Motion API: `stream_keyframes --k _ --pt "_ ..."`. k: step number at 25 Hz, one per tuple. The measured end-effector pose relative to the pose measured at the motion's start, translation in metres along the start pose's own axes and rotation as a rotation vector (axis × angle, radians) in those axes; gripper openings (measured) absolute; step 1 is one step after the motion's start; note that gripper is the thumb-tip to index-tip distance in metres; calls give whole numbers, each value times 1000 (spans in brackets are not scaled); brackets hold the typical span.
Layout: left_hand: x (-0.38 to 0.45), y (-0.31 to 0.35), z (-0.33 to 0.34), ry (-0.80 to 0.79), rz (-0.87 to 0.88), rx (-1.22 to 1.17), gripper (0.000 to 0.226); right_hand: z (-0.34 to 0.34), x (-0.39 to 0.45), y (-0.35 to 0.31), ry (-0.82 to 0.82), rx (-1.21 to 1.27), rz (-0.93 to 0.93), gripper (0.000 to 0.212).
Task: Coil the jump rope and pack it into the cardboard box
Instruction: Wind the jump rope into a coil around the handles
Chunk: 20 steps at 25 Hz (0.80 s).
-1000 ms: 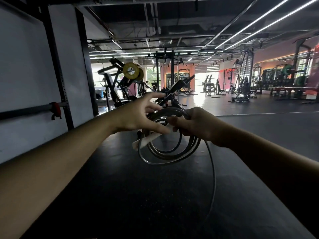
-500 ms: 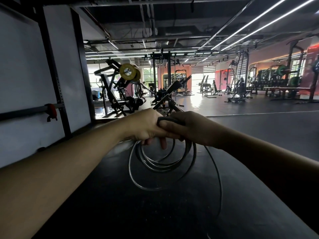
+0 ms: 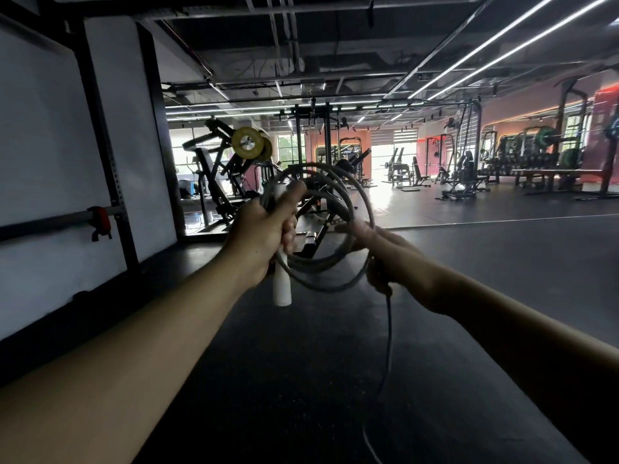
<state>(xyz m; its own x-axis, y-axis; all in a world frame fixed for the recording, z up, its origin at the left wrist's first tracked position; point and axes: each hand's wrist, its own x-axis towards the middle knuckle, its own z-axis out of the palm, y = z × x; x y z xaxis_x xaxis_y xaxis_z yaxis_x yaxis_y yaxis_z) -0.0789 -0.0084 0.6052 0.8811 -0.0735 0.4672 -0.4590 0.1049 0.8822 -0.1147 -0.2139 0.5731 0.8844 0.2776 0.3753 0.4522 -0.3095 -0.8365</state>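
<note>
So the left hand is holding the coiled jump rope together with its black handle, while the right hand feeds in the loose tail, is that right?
Not quite: the handle is white, not black, as the head view shows. The left hand does grip it together with the coiled jump rope, and the right hand holds the loose tail that hangs toward the floor.

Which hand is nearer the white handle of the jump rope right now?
Left. The left hand grips the white handle together with the coils. The right hand is apart from it, holding the coils' far side.
</note>
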Motion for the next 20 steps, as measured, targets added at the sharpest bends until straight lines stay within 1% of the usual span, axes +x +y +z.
stream_keyframes --k 2,4,5,7,9,11,13,15,17,19,20 --pt "3 -1 6 129 5 -167 37 21 1 6 4 84 18 68" --pt "3 -5 14 213 11 -306 39 40 3 5 36 226 53 56" --pt "3 -6 20 247 8 -362 41 48 5 3 29 293 63 51" --pt "0 -7 28 301 -4 -424 43 59 9 -1 20 392 68 48" --pt "-1 -7 30 322 -16 -467 42 62 14 -2 81 450 68 48" --pt "-3 -8 27 323 -26 -470 38 62 16 -2 130 480 52 48" --pt "-4 -9 24 291 -30 -435 36 58 17 -3 156 481 33 45" --pt "-6 -11 20 248 -37 -410 36 53 18 -5 141 450 33 33" --pt "-5 -14 10 194 -67 -338 34 46 19 -7 128 387 28 22" --pt "-4 -18 -6 133 -87 -223 28 36 21 -11 133 273 26 24" --pt "-3 -17 -16 105 -68 -163 36 30 22 -13 124 201 30 22"
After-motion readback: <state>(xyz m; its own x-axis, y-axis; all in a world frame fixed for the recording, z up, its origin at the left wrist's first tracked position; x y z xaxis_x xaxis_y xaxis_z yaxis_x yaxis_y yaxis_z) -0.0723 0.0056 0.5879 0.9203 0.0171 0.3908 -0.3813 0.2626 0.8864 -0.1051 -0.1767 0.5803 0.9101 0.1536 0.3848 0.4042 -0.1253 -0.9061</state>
